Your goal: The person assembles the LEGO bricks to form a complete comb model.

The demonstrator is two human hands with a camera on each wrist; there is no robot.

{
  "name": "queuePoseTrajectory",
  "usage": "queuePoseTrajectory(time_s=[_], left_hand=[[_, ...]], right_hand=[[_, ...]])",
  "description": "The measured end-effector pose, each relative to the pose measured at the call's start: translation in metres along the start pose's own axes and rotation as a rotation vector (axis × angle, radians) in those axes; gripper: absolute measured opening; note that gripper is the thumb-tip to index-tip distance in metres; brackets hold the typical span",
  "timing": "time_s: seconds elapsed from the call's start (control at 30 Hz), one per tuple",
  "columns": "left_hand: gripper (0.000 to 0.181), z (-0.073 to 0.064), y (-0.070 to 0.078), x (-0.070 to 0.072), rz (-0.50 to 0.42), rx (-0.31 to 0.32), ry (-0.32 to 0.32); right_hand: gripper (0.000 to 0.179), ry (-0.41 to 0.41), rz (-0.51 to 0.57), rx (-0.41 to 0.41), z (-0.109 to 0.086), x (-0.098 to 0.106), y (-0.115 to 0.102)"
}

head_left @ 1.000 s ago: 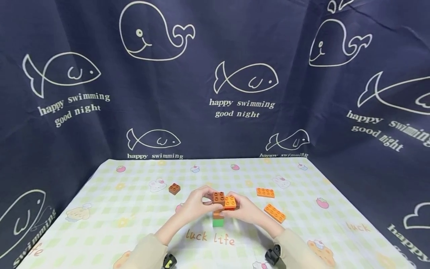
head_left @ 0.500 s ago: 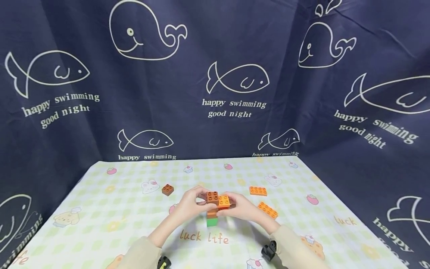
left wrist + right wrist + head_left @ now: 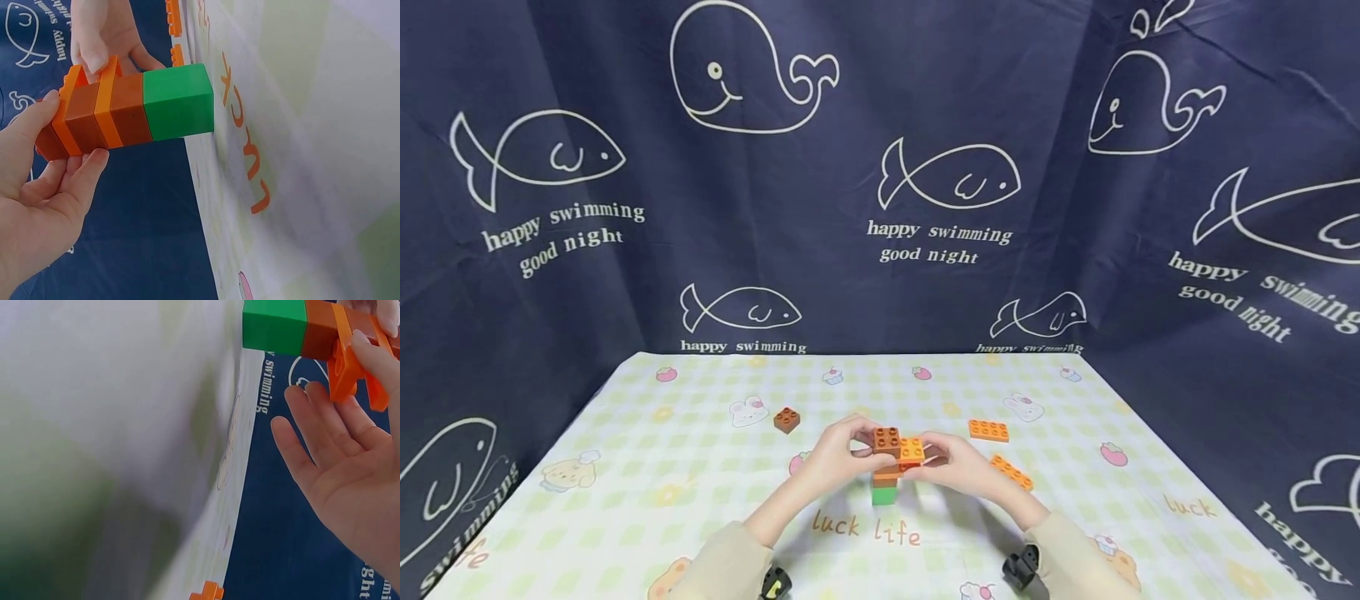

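Observation:
A toy brick tower stands upright on the table, with a green brick (image 3: 883, 497) at the bottom. Above that, brown bricks (image 3: 83, 119) alternate with thin orange plates (image 3: 107, 103) that jut out to the right. My left hand (image 3: 835, 457) grips the tower near its top, thumb and fingers on opposite sides around the top brown brick (image 3: 887, 437). At the jutting plates is my right hand (image 3: 350, 475), its thumb touching or nearly touching one orange plate (image 3: 344, 375). Its other fingers are extended and spread below, curled round nothing.
A loose brown brick (image 3: 787, 420) lies on the table to the left. Two loose orange plates, one farther back (image 3: 988, 430) and one nearer (image 3: 1011, 472), lie to the right. A checked cloth (image 3: 685, 492) covers the table, and a dark blue curtain (image 3: 850, 100) hangs behind it.
My right hand has drawn slightly right from the jutting plates, its fingers loosening. The left hand keeps its grip on the tower. The head view swayed sideways and returned.

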State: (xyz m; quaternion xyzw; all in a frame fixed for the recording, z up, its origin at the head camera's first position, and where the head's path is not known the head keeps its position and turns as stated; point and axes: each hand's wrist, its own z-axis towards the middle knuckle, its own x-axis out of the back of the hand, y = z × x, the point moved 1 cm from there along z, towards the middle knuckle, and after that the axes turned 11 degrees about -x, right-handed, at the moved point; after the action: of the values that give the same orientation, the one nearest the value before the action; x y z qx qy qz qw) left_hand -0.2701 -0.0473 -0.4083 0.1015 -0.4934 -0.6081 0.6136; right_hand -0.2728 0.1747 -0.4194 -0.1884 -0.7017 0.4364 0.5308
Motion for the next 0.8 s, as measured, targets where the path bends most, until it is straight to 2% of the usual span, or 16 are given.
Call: queuePoseTrajectory(time_s=[0.17,0.4,0.57,0.8], left_hand=[[0.034,0.000,0.002,0.001,-0.002,0.009,-0.002],[0.033,0.000,0.003,0.000,-0.009,0.015,0.001],[0.033,0.000,0.003,0.000,-0.015,0.019,0.007],[0.035,0.000,0.003,0.000,-0.014,0.034,0.013]], right_hand=[[0.035,-0.015,0.074,-0.006,-0.002,0.008,0.003],[0.038,-0.017,0.055,0.024,-0.004,0.019,0.009],[0.038,0.014,0.046,0.028,-0.008,0.026,0.013],[0.035,0.115,0.003,-0.002,-0.014,0.031,0.018]])
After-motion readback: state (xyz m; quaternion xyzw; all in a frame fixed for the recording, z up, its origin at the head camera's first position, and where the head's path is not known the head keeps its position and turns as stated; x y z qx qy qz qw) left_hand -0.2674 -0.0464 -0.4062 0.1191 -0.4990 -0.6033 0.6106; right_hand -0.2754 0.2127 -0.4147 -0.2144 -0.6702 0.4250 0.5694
